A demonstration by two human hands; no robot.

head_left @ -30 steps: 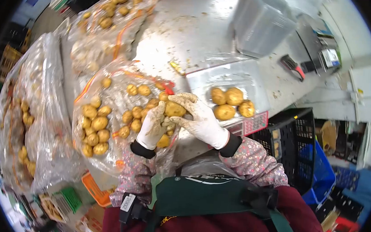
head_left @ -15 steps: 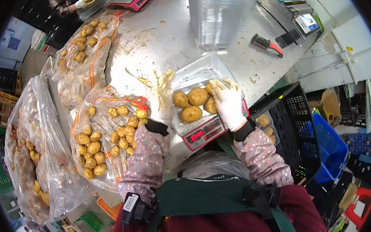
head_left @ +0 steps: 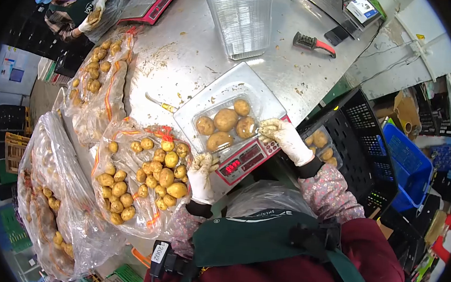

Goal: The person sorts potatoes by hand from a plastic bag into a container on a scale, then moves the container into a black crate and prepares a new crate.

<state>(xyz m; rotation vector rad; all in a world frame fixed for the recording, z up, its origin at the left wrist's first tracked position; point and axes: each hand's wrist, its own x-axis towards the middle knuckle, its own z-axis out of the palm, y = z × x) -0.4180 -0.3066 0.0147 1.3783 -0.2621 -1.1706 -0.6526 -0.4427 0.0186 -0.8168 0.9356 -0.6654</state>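
A clear plastic box (head_left: 204, 138) with several potatoes (head_left: 225, 120) sits on the red-and-silver scale (head_left: 252, 71). Glare lies over the potatoes, as from a lid on top. My right hand (head_left: 285, 140), in a white glove with yellowed fingertips, has its fingers closed at the box's right front corner. My left hand (head_left: 201, 177), gloved alike, is curled by the left front corner, over the scale's edge. Whether it pinches anything is hidden. Left of it lies an open bag of potatoes (head_left: 150, 217). A yellow-handled curved knife (head_left: 169, 107) lies beside the scale.
Stacked clear boxes (head_left: 240, 25) stand at the back, with a red-handled tool (head_left: 318, 44) to their right. More potato bags (head_left: 63, 181) lie at left. A black crate (head_left: 362, 152) holds a packed box (head_left: 326, 148). Across the table a co-worker (head_left: 79, 10) works beside another scale (head_left: 149, 2).
Both hands have drawn back towards me, the right off the potatoes, the left down from the box's left side. The clear flap behind the potatoes now appears folded over them. My view has shifted slightly.
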